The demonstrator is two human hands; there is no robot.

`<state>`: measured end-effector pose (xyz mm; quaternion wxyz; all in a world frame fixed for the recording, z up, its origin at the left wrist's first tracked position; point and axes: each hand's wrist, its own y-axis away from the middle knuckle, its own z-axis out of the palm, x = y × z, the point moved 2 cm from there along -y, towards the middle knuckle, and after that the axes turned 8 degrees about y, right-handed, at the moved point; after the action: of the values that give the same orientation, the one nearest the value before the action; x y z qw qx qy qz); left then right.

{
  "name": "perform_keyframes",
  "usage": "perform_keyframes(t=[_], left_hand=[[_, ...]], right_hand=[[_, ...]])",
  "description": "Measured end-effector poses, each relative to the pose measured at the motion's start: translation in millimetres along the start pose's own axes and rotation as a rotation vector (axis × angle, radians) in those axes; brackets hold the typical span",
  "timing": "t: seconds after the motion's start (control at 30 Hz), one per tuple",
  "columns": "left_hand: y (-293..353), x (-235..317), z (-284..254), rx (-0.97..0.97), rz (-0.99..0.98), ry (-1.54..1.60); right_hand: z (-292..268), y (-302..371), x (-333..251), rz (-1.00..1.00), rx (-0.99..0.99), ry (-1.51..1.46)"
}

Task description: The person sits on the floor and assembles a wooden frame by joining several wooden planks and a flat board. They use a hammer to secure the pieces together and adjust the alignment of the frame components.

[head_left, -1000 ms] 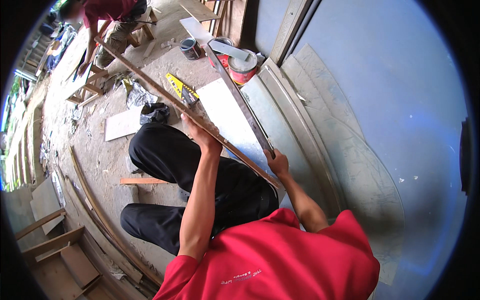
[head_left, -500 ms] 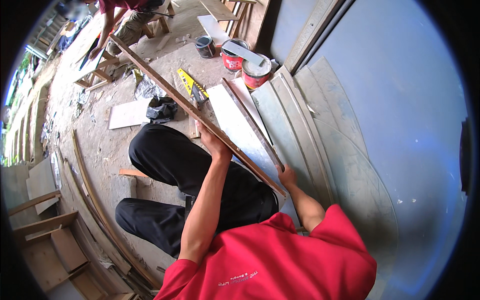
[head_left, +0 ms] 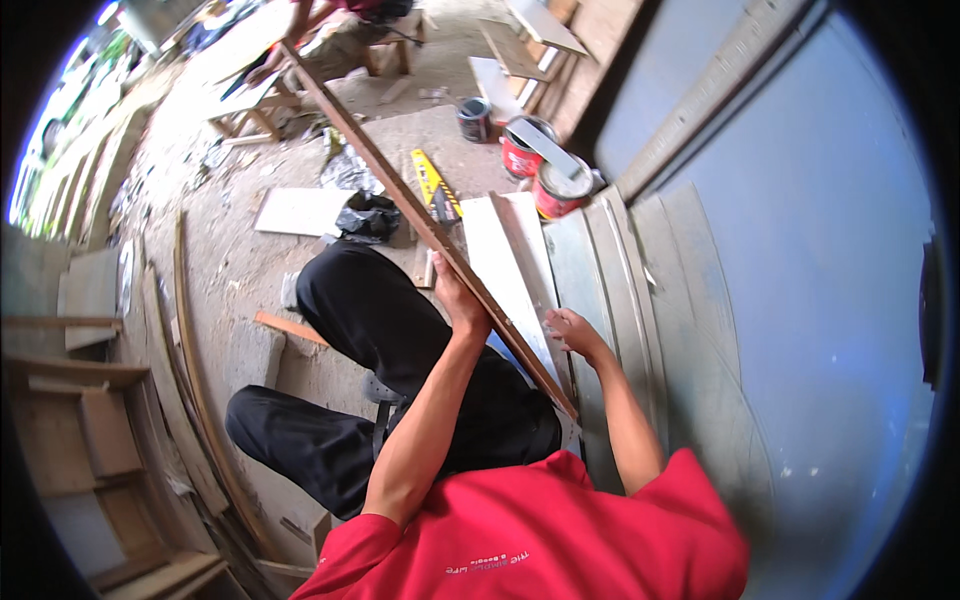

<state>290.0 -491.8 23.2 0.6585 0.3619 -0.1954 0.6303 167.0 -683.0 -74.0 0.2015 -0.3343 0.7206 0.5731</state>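
My left hand (head_left: 463, 302) is closed around a long, narrow wooden strip (head_left: 402, 193). The strip slants from the far left down to my right hip, passing over my raised knee. To the right of it, my right hand (head_left: 572, 332) hovers with its fingers loosely apart and nothing visible in them. Beside that hand a second wooden strip (head_left: 522, 250) lies on a white board (head_left: 485, 232). Several grey-green sheets (head_left: 585, 262) lean or lie alongside, next to the wall.
Ahead stand a dark can (head_left: 474, 119) and two red cans (head_left: 560, 192), a grey strip across them. Nearer are a yellow-and-black saw-shaped item (head_left: 435, 187) and a black plastic bag (head_left: 368, 217). Another person (head_left: 345, 45) works far left. Wooden shelving (head_left: 80, 375) stands left; a blue-grey wall (head_left: 820, 250) right.
My right hand has let go of the second strip and lifted slightly away; that strip now rests on the white board. My left hand still holds the long strip. The view has swung left.
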Motion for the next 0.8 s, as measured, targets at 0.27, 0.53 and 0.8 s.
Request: perform_keyframes(t=[0.27,0.53,0.8], left_hand=[[-1,82,-13,-0.115,0.148,0.475],[15,235,-117,-0.086,0.571,0.592],[91,346,-203,0.668,0.826,0.090]], right_hand=[[62,132,-213,-0.829,-0.159,0.620],[171,160,-313,-1.263,-0.058,0.831],[319,147,-366,-1.339,-0.678,0.660]])
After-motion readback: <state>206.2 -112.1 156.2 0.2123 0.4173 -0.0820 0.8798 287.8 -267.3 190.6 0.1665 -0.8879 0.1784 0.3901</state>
